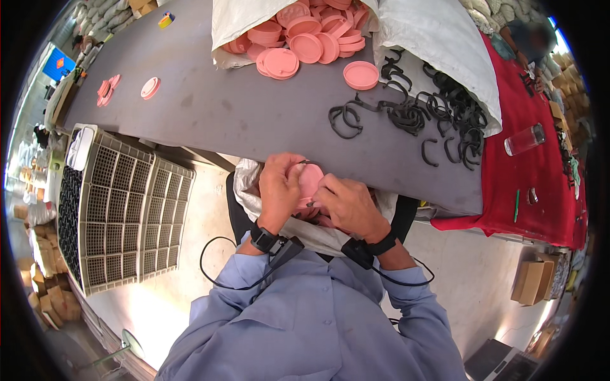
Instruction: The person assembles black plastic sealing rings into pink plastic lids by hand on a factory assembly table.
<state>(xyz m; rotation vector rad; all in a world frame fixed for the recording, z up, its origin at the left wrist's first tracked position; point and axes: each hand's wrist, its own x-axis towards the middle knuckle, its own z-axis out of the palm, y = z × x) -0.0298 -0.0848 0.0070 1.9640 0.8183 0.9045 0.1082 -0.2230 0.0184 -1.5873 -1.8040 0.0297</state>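
- Head view: left hand (280, 184), fingers curled, gripping the left side of one pink round lid (311, 181).
- Right hand (348, 202), fingers nearly closed, pinching the same lid's right edge; dark bits show at the rim.
- White lap sack (247, 182), below the hands, pink pieces inside.
- Pink lid heap (306, 48), beyond both hands.
- Black C-shaped pieces (406, 118), beyond and right of the right hand.
- Plastic crate (141, 216), left of the left hand.
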